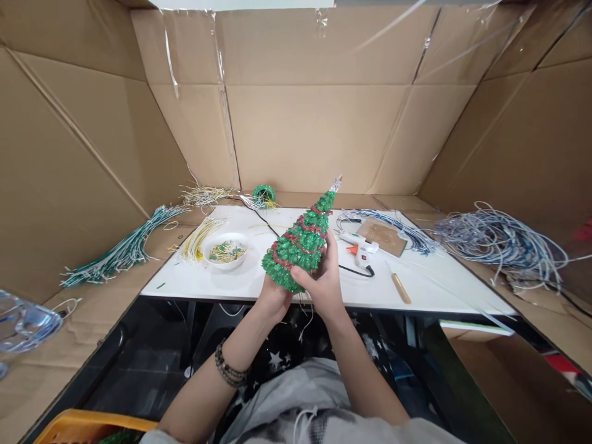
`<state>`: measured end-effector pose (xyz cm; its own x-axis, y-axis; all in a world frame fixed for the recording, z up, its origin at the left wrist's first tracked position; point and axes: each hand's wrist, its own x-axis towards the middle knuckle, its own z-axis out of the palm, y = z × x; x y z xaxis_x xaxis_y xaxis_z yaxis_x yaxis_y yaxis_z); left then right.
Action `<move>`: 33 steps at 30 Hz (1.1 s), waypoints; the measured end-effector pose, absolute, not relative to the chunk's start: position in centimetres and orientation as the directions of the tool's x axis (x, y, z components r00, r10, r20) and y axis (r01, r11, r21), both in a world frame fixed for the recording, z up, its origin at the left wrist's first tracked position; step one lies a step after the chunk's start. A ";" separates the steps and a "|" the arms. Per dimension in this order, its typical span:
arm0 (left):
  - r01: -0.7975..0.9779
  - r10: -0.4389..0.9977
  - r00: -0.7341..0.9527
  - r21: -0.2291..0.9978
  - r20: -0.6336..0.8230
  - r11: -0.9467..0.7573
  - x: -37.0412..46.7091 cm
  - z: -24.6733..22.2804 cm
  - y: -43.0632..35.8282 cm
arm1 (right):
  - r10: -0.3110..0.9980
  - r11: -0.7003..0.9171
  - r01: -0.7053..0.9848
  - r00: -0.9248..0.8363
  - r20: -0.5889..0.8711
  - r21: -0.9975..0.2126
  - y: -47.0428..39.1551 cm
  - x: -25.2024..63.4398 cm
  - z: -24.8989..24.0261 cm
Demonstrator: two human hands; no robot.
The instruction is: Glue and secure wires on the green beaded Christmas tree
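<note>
A green glittery Christmas tree (298,243) with red garland and a clear tip leans to the upper right above the table's front edge. My left hand (276,298) holds its base from below, the fingers hidden under the tree. Around the tree's lower right side wraps my right hand (324,277), its thumb pressed on the front of the branches. Thin pale wires dangle beneath the base.
On the white table (250,287) are a white bowl (226,264) of wire bits, a glue gun (363,250), a wooden-handled tool (400,288) and a brown board (383,236). Wire bundles (124,246) lie at both sides. Behind stands a green ring-shaped piece (264,192); cardboard walls (319,135) surround everything.
</note>
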<state>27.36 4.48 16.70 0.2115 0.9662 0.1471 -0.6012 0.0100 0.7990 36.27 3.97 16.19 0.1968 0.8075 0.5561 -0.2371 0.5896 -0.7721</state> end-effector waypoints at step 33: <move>-0.562 0.990 -0.105 0.815 0.095 -0.138 29.3 15.9 2.8 | 0.833 0.551 -0.272 0.128 0.538 -0.789 3.8 36.7 16.2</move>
